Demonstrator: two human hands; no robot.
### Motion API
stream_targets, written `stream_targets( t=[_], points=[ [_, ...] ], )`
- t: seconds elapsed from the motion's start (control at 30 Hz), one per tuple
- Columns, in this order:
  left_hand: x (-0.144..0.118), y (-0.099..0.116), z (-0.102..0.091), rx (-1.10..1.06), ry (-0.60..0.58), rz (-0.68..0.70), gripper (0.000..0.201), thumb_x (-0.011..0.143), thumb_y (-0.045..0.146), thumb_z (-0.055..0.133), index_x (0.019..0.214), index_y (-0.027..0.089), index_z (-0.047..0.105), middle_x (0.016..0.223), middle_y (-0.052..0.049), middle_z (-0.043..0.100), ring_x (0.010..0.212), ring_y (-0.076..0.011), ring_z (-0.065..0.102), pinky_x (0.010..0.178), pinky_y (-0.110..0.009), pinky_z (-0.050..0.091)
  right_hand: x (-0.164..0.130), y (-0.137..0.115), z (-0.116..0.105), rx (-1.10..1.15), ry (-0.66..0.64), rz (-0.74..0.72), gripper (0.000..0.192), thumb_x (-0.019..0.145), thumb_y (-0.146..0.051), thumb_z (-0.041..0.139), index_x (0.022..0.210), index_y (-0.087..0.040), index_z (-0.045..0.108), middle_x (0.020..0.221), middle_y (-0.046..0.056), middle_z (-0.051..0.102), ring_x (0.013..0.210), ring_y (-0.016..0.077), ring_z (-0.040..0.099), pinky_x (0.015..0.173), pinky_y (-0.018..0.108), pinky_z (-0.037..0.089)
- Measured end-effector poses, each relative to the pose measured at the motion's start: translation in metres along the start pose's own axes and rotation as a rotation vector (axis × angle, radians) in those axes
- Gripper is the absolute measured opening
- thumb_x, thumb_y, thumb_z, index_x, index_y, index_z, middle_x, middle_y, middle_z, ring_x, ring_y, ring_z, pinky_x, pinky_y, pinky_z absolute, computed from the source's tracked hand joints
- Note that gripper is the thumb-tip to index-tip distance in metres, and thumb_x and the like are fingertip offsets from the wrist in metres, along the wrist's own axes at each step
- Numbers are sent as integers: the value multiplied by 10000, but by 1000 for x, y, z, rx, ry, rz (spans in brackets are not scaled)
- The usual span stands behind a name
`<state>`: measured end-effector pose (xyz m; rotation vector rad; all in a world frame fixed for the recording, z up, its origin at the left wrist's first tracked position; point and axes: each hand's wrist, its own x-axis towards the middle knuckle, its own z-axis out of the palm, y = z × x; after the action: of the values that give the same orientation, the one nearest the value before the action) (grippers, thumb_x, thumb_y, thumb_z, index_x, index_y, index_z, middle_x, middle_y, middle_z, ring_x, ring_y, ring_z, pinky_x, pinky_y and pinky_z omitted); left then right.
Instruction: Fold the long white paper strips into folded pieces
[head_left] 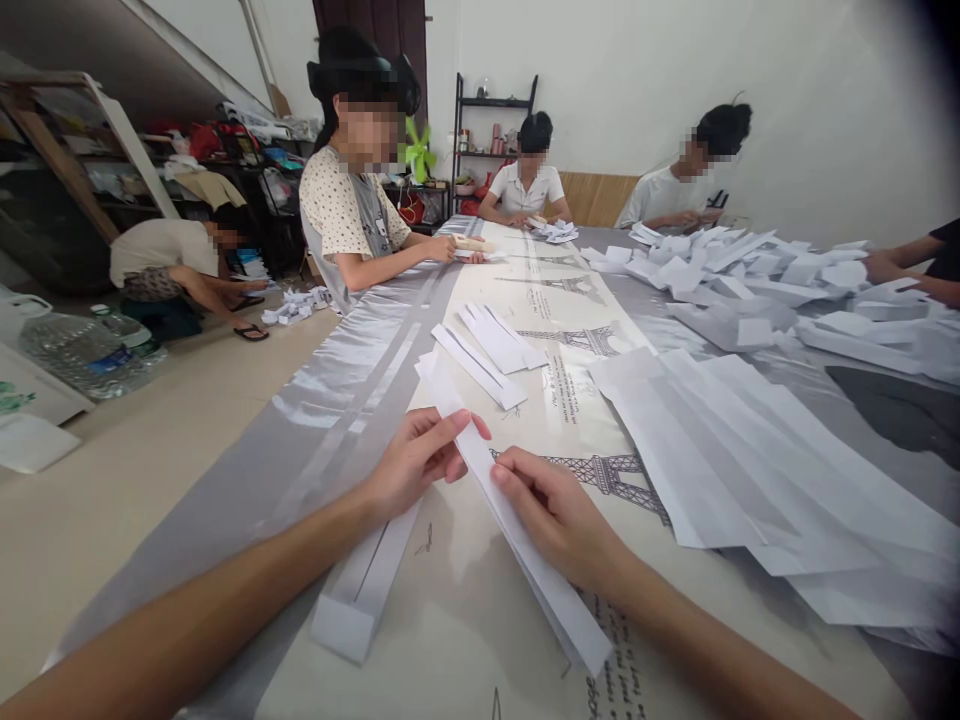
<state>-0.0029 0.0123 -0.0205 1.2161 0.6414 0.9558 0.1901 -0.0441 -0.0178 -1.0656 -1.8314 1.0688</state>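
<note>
Left hand (pixel 416 460) and right hand (pixel 551 515) both pinch long folded paper strip (pixel 480 455) running 11-to-5 across desk (pixel 465 620). Judged light, limp, crease-prone; best taken by long edges near middle.

On the table (pixel 465 640), the long paper strip (pixel 517 520) lies centrally; folded strips (pixel 487 350) lie behind it, loose sheets (pixel 750 450) to its right.

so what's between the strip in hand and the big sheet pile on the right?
Head view: bare tablecloth with Eiffel Tower print between folded strip and sheet pile.
</note>
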Motion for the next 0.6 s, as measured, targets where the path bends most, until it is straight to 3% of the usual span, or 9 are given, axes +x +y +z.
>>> stream_targets(
  t=[0.33, 0.6],
  points=[
    [-3, 0, 11, 90, -11, -12, 434, 939, 552, 607, 905, 130, 705, 505, 40, 468, 472, -73, 371, 466, -228, 197, 1, 1, -1, 100, -17, 48, 340, 1034, -438, 461, 802, -207, 553, 629, -63, 271, 537, 110, 251, 510, 273, 216],
    [-3, 2, 7, 76, 6, 6, 458, 972, 522, 554, 874, 119, 747, 448, 52, 388, 461, -84, 341, 507, -244, 260, 1, 0, 2, 30, 18, -15, 379, 1019, -346, 491, 683, -215, 374, 622, -66, 249, 553, 109, 232, 524, 278, 211]
  ],
)
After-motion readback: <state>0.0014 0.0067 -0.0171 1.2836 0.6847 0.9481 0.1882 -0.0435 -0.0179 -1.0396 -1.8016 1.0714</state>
